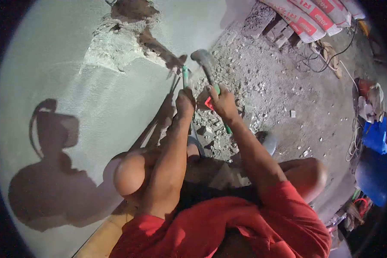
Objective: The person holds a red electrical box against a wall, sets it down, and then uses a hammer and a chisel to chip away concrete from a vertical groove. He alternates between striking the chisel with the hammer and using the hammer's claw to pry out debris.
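My left hand (185, 103) is closed around a chisel (185, 76), whose green upper part sticks out above the fist. My right hand (224, 104) grips a hammer (208, 70) by its green handle. The dark hammer head is raised just right of the chisel's green end, with a gap between them. Behind the tools, a plastered wall (129, 92) has a rough broken patch (112, 47) with a dark hollow at its top. A small red piece (209, 103) shows beside my right hand.
Grey rubble (262, 73) covers the floor along the wall. Printed sacks (305, 19) are stacked at the upper right, with a dark cable (331, 60) nearby. Blue sheeting (374, 137) lies at the right edge. My bent knees flank my arms, and my shadow falls on the wall.
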`<state>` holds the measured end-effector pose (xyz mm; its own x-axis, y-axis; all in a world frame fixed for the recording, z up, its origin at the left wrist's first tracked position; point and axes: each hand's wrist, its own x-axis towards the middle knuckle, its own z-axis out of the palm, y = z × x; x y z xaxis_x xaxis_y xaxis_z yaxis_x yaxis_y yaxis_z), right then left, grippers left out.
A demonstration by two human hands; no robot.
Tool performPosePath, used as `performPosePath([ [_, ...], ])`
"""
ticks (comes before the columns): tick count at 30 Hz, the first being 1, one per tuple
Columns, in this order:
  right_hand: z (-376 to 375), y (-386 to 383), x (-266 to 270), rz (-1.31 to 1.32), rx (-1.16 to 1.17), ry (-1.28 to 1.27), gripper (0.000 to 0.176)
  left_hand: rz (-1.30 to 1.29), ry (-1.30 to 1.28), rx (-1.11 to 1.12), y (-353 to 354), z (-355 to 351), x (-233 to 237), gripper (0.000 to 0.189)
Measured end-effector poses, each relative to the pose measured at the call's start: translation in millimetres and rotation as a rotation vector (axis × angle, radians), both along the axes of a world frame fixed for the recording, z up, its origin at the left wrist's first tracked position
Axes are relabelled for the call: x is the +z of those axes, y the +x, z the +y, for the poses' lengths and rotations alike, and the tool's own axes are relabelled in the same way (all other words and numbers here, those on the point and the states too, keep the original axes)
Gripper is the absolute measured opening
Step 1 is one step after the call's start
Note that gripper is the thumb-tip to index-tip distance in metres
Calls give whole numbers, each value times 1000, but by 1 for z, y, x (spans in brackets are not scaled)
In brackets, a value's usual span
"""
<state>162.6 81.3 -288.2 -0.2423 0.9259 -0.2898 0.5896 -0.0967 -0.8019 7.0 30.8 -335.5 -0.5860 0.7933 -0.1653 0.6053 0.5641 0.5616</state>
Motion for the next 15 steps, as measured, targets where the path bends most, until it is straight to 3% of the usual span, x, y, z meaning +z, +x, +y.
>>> performPosePath([
  [1, 0, 2, 24, 195, -75, 8, 47, 537, 131, -302, -7, -6, -49, 22],
  [2, -7, 5, 47, 388, -155, 2, 47, 284, 172, -175, 3, -9, -35, 24],
  [3, -7, 5, 71, 509, -192, 9, 45, 269, 159, -196, 2, -14, -41, 23],
  [5, -2, 9, 63, 522, -154, 88, 46, 257, 159, -221, 3, -9, -33, 23],
  [7, 1, 12, 67, 536, -92, 177, 47, 1, 20, -3, 9, -13, -23, 30],
  [8, 2, 14, 59, 528, -93, 172, 47, -7, 15, -3, 9, -29, -39, 30],
  [9, 4, 15, 45, 460, -158, 183, 49, 111, 28, -267, 8, -49, -53, 34],
  [10, 6, 17, 33, 397, -224, 199, 51, 86, -91, -247, 17, -57, -58, 35],
  [12, 10, 31, 2, 343, -258, 106, 56, 48, -341, -224, 34, -74, -73, 40],
  [14, 16, 58, -41, 30, -167, -235, 52, -34, -288, -150, 35, -51, -76, 37],
  [15, 16, 63, -38, 53, -211, -351, 49, -111, -172, -98, 28, -25, -71, 36],
])
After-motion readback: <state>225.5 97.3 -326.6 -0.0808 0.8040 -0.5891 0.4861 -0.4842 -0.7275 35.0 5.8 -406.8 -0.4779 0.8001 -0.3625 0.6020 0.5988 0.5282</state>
